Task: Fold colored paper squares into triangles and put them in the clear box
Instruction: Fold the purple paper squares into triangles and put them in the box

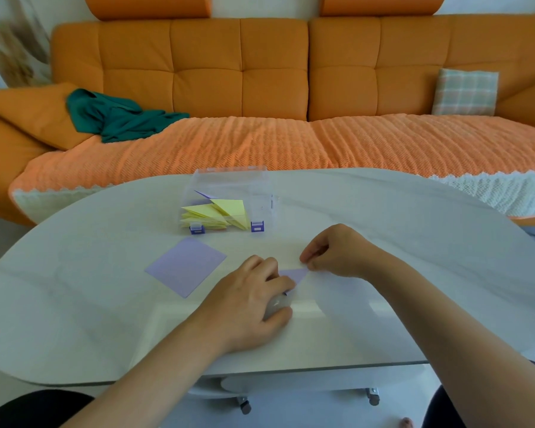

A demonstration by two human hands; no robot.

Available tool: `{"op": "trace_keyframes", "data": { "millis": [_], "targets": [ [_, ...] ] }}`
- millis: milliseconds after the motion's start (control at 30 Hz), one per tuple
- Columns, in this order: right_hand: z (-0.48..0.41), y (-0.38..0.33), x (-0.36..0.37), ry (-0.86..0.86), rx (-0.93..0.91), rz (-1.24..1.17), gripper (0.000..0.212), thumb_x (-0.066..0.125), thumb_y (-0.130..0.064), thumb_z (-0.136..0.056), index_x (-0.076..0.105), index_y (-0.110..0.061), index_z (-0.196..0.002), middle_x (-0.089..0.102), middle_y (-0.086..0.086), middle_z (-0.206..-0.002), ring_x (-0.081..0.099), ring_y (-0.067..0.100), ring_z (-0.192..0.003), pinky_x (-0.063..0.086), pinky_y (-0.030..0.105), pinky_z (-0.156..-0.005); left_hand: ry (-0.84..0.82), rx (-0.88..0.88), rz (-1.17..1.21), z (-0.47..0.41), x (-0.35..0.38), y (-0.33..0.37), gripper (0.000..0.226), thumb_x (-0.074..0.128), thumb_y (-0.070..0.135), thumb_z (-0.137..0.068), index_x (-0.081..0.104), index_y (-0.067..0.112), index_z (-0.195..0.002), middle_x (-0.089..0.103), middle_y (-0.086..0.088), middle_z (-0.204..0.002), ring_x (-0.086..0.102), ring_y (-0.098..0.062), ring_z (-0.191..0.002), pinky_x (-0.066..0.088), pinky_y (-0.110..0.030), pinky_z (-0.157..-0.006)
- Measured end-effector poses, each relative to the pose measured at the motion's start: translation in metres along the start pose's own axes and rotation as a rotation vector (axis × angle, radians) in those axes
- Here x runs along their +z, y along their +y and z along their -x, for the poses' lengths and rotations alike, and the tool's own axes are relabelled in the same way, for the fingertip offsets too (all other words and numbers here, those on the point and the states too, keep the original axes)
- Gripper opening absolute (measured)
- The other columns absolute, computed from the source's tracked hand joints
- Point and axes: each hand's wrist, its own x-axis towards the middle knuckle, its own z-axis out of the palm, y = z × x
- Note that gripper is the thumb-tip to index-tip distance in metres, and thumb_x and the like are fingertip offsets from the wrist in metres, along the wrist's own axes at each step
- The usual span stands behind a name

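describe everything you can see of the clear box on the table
The clear box is see-through plastic, rectangular, standing upright on the white table beyond both hands, touched by neither. Two small purple latches sit at its front lower edge. Inside lies a fanned heap of yellow folded triangles, with a purple triangle showing behind them. Whether its lid is open or shut cannot be told. A flat purple paper square lies in front of it, apart.

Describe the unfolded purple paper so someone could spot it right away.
On the white oval table, look in front of the clear box of yellow triangles. The purple square lies flat there, left of both hands, the only sheet untouched and unfolded.
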Motion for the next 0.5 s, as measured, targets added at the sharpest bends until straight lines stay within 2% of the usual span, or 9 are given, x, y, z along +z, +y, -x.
{"op": "trace_keyframes", "data": {
  "millis": [133,233,300,333,400,500],
  "targets": [
    [0.0,-0.001,0.002,0.019,0.029,-0.009,0.024,0.07,-0.012,-0.08,0.079,-0.033,-0.073,0.07,-0.018,-0.069,0.063,0.002,-0.072,0.045,0.013,-0.06,0.003,0.002,-0.006,0.0,0.001,0.002,0.041,0.042,0.057,-0.087,0.057,0.031,-0.115,0.04,0.013,-0.1,0.039,-0.012,-0.101,0.048,-0.035,-0.08],
    [0.001,0.0,0.004,0.026,0.023,-0.012,0.025,0.065,-0.014,-0.081,0.076,-0.034,-0.071,0.067,-0.019,-0.067,0.062,0.002,-0.071,0.044,0.013,-0.059,0.004,-0.004,-0.026,-0.002,0.001,0.004,0.041,0.039,0.061,-0.087,0.054,0.033,-0.113,0.039,0.013,-0.098,0.038,-0.012,-0.099,0.046,-0.033,-0.079],
    [0.001,0.0,0.007,0.012,0.014,-0.006,0.009,0.074,-0.027,-0.077,0.074,-0.035,-0.074,0.066,-0.018,-0.071,0.062,0.003,-0.073,0.043,0.015,-0.061,0.01,-0.007,-0.041,-0.004,0.001,0.005,0.044,0.037,0.063,-0.086,0.054,0.033,-0.114,0.039,0.013,-0.098,0.038,-0.013,-0.098,0.045,-0.032,-0.078],
    [0.002,0.0,0.008,0.003,0.0,0.01,0.01,0.081,-0.037,-0.072,0.073,-0.035,-0.077,0.066,-0.016,-0.074,0.061,0.003,-0.073,0.043,0.016,-0.061,0.012,-0.008,-0.05,-0.004,0.001,0.005,0.045,0.036,0.063,-0.086,0.054,0.034,-0.115,0.039,0.012,-0.098,0.037,-0.013,-0.099,0.044,-0.03,-0.077],
    [0.002,0.001,0.011,0.001,-0.005,0.035,0.027,0.087,-0.049,-0.065,0.071,-0.033,-0.08,0.063,-0.014,-0.076,0.058,0.004,-0.069,0.041,0.017,-0.059,0.008,-0.02,-0.066,-0.004,0.003,0.005,0.049,0.033,0.065,-0.086,0.052,0.036,-0.121,0.035,0.012,-0.099,0.036,-0.013,-0.1,0.04,-0.027,-0.078],
    [0.001,-0.001,0.01,0.011,-0.006,0.033,0.026,0.088,-0.046,-0.066,0.071,-0.032,-0.08,0.063,-0.013,-0.075,0.057,0.005,-0.067,0.041,0.017,-0.059,-0.009,-0.032,-0.062,-0.004,0.004,0.005,0.053,0.032,0.066,-0.087,0.049,0.038,-0.128,0.034,0.011,-0.102,0.035,-0.013,-0.103,0.037,-0.025,-0.081]
  ]
}}
